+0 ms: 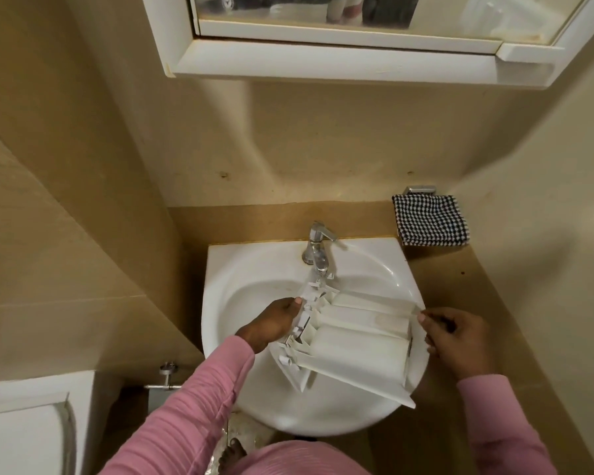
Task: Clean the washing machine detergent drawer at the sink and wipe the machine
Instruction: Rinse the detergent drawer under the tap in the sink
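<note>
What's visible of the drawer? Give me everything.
The drawer is white plastic, with three long compartments side by side and small tabs at its back end, which sits under the tap. It is held tilted over the sink, front panel toward the right rim. The left hand grips the back end; the right hand pinches the front panel's edge. Whether water is running cannot be told.

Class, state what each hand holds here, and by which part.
Both hold the white detergent drawer over the sink: the left hand grips its notched end near the tap, the right hand pinches the opposite end's upper corner.
</note>
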